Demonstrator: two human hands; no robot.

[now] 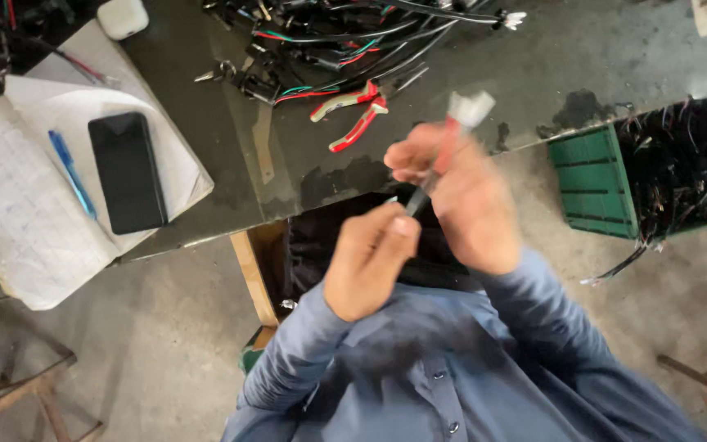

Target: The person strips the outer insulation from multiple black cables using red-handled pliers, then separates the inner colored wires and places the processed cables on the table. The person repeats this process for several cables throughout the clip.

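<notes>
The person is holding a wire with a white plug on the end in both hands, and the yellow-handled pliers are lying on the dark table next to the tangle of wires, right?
Almost. The pliers have red and white handles, not yellow, as the head view shows. The rest holds: both the left hand and the right hand hold the wire with the white plug, and the pliers lie on the dark table beside the tangle of wires.

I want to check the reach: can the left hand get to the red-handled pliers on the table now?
Probably not at once: the left hand pinches a wire that the right hand also holds. The pliers lie uncovered.
</notes>
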